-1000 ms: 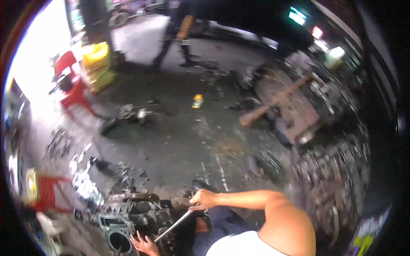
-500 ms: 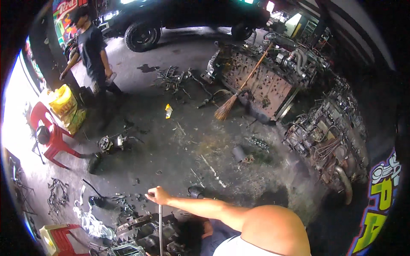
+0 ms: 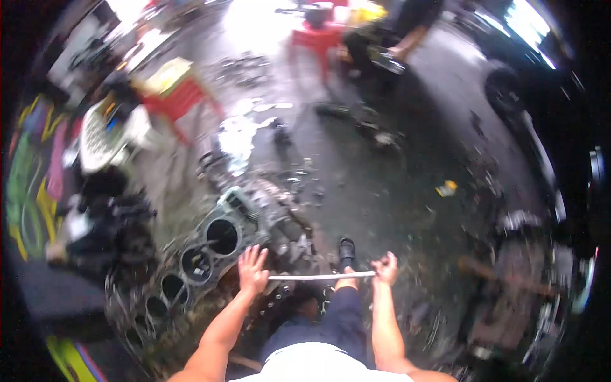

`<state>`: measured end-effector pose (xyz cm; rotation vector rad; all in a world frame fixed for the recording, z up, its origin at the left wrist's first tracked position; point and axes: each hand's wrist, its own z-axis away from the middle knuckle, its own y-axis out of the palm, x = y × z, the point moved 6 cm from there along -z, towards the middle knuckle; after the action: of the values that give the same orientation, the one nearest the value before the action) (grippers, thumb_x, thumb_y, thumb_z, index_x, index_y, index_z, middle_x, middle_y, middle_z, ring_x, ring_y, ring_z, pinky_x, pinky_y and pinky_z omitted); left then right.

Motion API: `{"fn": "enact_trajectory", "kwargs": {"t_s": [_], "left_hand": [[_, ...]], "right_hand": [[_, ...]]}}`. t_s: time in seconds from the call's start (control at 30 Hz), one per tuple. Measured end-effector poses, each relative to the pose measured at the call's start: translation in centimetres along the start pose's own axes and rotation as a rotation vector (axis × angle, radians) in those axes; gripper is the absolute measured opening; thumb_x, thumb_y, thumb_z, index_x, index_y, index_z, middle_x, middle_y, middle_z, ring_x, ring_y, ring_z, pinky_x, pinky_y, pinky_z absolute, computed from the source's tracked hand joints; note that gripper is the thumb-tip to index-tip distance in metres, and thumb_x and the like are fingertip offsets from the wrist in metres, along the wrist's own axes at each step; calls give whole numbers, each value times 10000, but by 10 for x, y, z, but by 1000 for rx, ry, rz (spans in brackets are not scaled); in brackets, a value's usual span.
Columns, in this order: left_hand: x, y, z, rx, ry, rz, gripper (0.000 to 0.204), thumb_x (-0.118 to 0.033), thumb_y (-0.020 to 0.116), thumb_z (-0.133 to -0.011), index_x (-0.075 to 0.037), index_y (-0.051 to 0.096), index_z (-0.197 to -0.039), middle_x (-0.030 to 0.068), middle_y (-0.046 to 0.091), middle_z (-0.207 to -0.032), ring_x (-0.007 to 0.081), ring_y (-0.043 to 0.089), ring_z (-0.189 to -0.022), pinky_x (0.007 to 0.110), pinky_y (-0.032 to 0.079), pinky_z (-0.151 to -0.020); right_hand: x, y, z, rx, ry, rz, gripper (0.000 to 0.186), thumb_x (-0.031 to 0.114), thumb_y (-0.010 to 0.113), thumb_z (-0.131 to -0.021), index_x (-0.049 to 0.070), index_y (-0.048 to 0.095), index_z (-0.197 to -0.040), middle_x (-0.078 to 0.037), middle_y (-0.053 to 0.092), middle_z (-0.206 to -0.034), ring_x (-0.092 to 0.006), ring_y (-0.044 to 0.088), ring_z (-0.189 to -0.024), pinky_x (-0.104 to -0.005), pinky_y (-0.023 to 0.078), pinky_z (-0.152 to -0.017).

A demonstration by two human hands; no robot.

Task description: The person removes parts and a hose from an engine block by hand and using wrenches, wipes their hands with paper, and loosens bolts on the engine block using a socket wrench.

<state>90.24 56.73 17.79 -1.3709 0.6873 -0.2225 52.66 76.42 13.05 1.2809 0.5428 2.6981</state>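
The left hand sits at lower centre of the frame, fingers spread, palm laid on the edge of the engine block. The right hand sits to its right at the same height, fingers curled round the end of a long metal bar. The bar lies nearly level across the frame between the two hands; its left end reaches the heel of the left hand, though whether that hand grips it cannot be told.

The engine block occupies the lower left of the frame, lying on the dark, oily floor. Its top face shows a row of round cylinder bores running diagonally from centre toward the lower left edge. Loose metal parts lie scattered just above the block.

Below the bar, the person's dark trouser leg extends upward to a foot in a black sandal, set just beside the block's right end.

A red plastic stool stands in the upper left, with a white basket near it. A second red stool stands at top centre. Another person, partly visible, is at top right of centre. A small yellow object lies on the floor to the right. The frame is motion-blurred; fine detail is not legible.
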Motion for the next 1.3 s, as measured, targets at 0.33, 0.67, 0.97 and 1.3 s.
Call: {"fn": "enact_trajectory", "kwargs": {"t_s": [0.33,0.67,0.97,1.3], "left_hand": [[41,0,60,-172,-482,109,514,-382,303,-931,-151,375,-1384,156,217,-1480,380,159,-1366,531,126,-1090],[37,7,73,-385,-878,197,710,-400,463,-888,-70,160,-1439,200,97,-1493,389,83,-1376,574,116,-1075],[22,-16,147,-585,-756,268,642,-358,612,-824,-171,359,-1385,200,287,-1413,425,215,-1323,532,242,-1043],[13,-22,123,-389,-373,483,437,-86,589,-761,-137,557,-1194,106,506,-1278,292,476,-1170,381,406,-975]], "right_hand": [[-119,458,71,919,-24,341,190,215,607,-864,35,546,-870,-23,473,-665,-97,438,-481,-248,379,-414],[-286,490,405,1594,-699,847,399,264,631,-780,-5,506,-1047,-231,630,-823,-433,606,-786,-479,495,-682],[-181,179,601,2683,-240,838,273,293,629,-733,24,585,-746,-192,598,-670,-390,596,-677,-473,474,-611],[15,198,460,2627,-472,616,239,112,693,-707,39,485,-613,-98,529,-688,-297,511,-695,-398,403,-607]]}}
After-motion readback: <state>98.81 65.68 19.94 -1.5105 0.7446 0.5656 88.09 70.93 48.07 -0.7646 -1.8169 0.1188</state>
